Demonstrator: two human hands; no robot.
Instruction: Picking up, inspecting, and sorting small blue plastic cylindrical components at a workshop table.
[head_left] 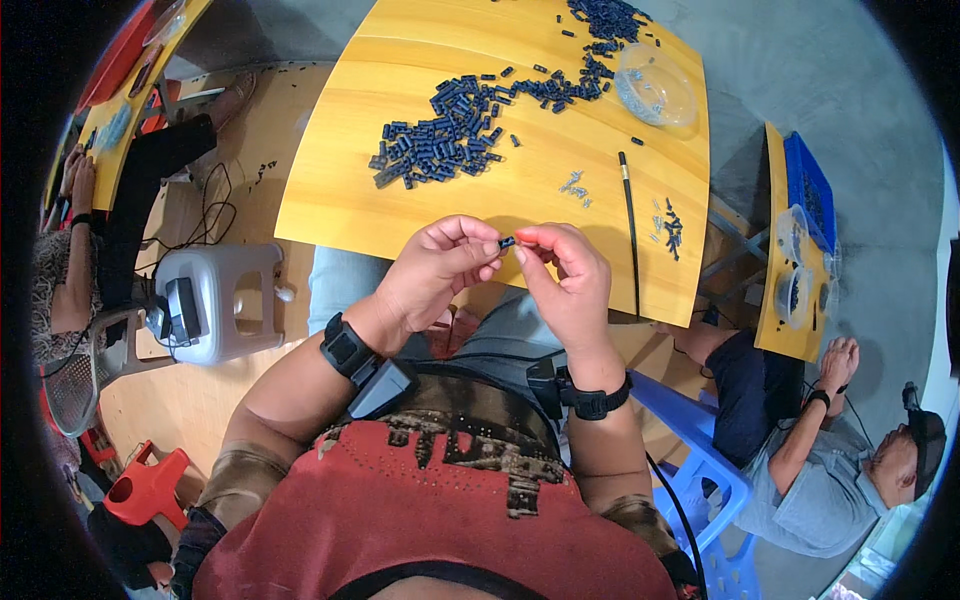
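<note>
Yellow wood-grain surface (350, 120) is set square in front of the lap, so everything on it can be reached from the seat. Across its middle a heap of black plastic connector-like pieces (440, 135) is spread, trailing toward a second heap (608, 20) at the far end — presumably left loose so single pieces can be picked out. A clear round tub (672, 72) is placed near the far right, with small contents that cannot be made out; likely parked there to leave the near area free. The thin black rod (628, 215) is laid lengthwise on the right, probably for easy pickup. Silver screws (575, 187) and dark screws (673, 230) are grouped apart, seemingly for sorting by kind.

One small black piece (507, 242) is held above the near edge of the surface, between both hands. By the left hand (440, 265) it is pinched, thumb against curled fingers, apparently for steadiness. The right hand's (570, 275) fingers are narrowed at its other end — whether the piece is gripped, merely touched, or a tiny part is held cannot be told.
</note>
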